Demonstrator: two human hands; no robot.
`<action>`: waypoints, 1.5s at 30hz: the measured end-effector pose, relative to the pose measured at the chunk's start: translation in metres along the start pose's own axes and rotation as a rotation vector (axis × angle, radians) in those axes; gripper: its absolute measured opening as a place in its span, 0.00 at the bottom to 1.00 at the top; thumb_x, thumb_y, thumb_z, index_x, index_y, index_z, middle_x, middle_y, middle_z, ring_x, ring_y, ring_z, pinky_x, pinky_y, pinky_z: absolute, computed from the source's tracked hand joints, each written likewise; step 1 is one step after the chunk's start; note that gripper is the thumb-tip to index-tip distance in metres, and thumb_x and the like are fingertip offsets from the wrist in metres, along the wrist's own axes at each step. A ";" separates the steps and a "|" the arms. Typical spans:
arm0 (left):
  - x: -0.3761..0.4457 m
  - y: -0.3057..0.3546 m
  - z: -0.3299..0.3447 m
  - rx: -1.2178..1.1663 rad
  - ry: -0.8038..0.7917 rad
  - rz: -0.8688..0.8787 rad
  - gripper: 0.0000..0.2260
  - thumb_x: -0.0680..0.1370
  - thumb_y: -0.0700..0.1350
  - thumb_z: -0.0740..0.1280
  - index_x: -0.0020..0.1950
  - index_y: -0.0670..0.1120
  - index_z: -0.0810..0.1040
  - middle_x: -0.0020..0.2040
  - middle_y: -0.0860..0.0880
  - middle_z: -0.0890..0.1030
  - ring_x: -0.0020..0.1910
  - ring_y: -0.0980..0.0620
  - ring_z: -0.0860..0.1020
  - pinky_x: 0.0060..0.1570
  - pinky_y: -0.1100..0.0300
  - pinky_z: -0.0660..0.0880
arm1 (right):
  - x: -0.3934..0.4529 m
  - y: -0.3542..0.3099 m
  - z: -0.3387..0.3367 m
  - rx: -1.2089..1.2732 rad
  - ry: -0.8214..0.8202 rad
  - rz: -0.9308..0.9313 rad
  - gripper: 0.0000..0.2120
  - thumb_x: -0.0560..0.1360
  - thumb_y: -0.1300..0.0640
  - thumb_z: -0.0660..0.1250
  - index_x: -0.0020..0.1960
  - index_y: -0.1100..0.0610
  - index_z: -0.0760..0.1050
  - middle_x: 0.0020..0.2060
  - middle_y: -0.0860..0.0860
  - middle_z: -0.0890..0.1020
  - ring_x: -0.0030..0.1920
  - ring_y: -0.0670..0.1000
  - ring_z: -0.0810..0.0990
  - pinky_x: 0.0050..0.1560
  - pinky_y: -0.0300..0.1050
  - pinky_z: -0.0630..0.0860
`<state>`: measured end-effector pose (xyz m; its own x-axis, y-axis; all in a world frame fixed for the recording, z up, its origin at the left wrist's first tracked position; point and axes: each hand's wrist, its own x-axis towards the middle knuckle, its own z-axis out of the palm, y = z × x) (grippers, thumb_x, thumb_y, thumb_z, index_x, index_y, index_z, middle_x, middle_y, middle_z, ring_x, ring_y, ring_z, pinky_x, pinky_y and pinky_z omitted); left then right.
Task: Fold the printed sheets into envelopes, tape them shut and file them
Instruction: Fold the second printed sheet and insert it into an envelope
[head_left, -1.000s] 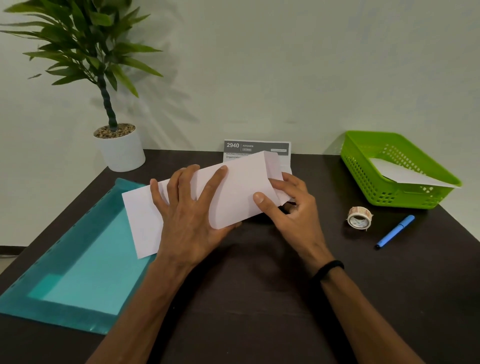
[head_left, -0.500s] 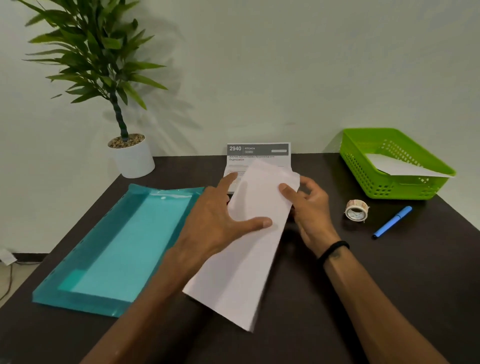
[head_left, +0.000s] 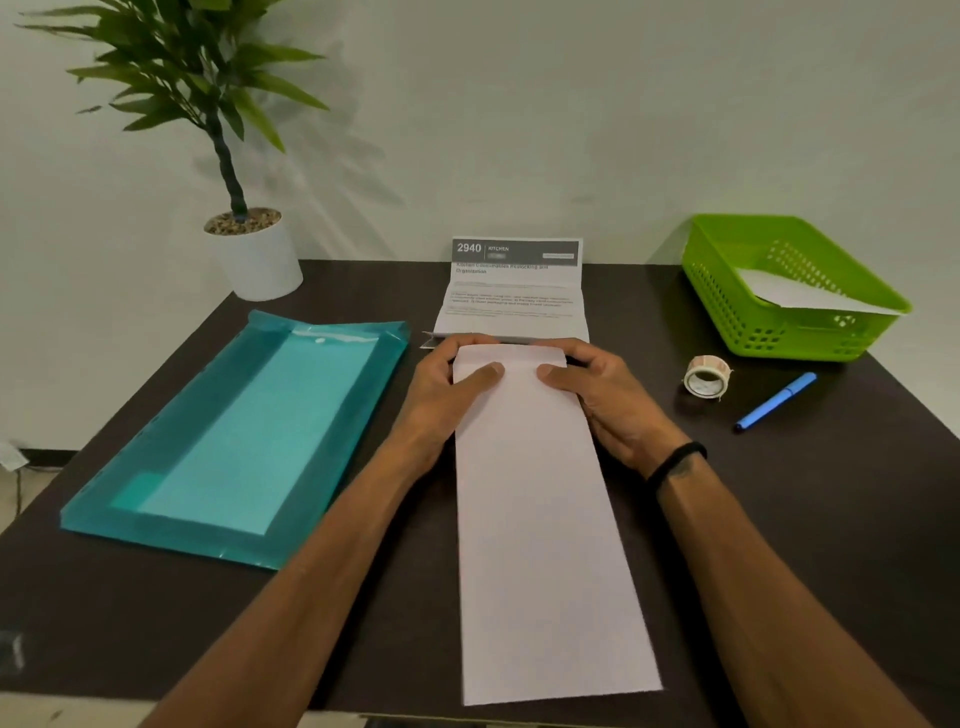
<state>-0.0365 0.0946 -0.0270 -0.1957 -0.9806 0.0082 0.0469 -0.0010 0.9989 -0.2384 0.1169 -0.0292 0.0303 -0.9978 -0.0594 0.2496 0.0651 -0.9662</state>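
A long white envelope (head_left: 540, 519) lies lengthwise on the dark table (head_left: 779, 519), running from the front edge toward the middle. My left hand (head_left: 441, 395) grips its far left corner, thumb on top and fingers curled behind. My right hand (head_left: 602, 395) grips the far right corner the same way. Just beyond the envelope a creased printed sheet (head_left: 514, 291) headed "2940 KITCHEN" stands half unfolded against the wall. A roll of tape (head_left: 705, 377) sits to the right of my right hand.
A teal plastic folder (head_left: 244, 436) lies flat on the left. A green basket (head_left: 789, 291) holding a white sheet stands at the back right. A blue pen (head_left: 776, 401) lies near the tape. A potted plant (head_left: 254, 254) stands at the back left.
The envelope swung from tilted across my hands to lying straight and flat on the table. Both hands shifted to its far end, one at each corner.
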 end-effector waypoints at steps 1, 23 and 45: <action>0.002 -0.002 -0.001 0.025 -0.002 0.012 0.11 0.79 0.42 0.73 0.60 0.52 0.81 0.59 0.48 0.84 0.57 0.44 0.84 0.54 0.42 0.83 | 0.001 0.000 0.000 -0.014 -0.013 -0.001 0.14 0.79 0.69 0.69 0.62 0.60 0.82 0.59 0.58 0.86 0.58 0.59 0.86 0.60 0.54 0.83; 0.002 -0.008 0.000 0.168 -0.024 0.106 0.08 0.76 0.47 0.77 0.55 0.52 0.85 0.51 0.60 0.85 0.51 0.58 0.84 0.51 0.56 0.84 | -0.002 0.002 0.012 -0.268 0.042 -0.098 0.15 0.74 0.59 0.79 0.59 0.58 0.83 0.51 0.55 0.88 0.51 0.58 0.88 0.53 0.54 0.85; 0.000 -0.010 0.000 0.116 0.029 0.179 0.21 0.85 0.37 0.58 0.68 0.61 0.73 0.70 0.57 0.75 0.60 0.56 0.80 0.57 0.56 0.82 | 0.010 0.001 0.003 -0.210 0.260 -0.054 0.15 0.83 0.66 0.63 0.59 0.48 0.78 0.61 0.52 0.83 0.60 0.57 0.84 0.66 0.63 0.79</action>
<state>-0.0367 0.0942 -0.0369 -0.1658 -0.9683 0.1868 -0.0352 0.1951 0.9801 -0.2347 0.1066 -0.0295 -0.2323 -0.9717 -0.0431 0.0381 0.0351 -0.9987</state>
